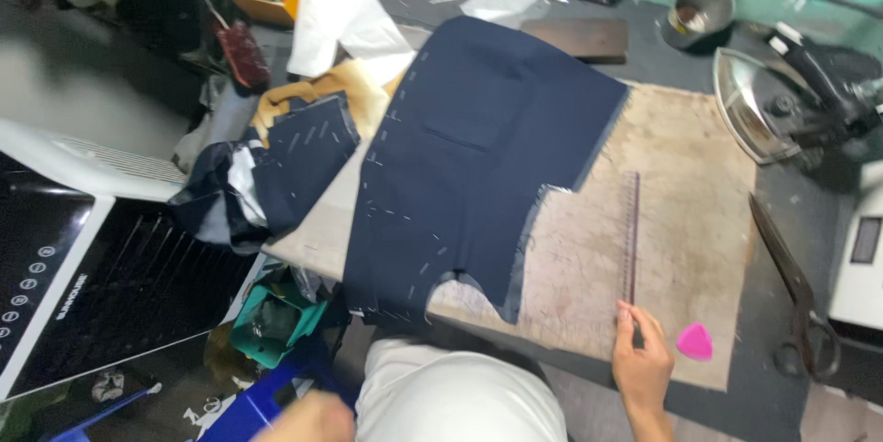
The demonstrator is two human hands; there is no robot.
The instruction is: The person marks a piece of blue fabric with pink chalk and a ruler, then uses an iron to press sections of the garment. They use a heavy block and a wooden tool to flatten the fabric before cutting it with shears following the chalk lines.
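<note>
Near the tabletop's [681, 65] front edge, the right hand [641, 364] pinches the ruler's [631, 240] end; it looks stiff, light, best grasped there. Left hand [308, 419] is blurred, grip unclear.

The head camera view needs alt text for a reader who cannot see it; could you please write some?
A person's right hand rests on the near end of a long ruler lying on a worn ironing board, beside a dark navy fabric piece marked with white stitches. A pink chalk, scissors and an iron lie to the right; the left hand is blurred at the bottom edge.
</note>
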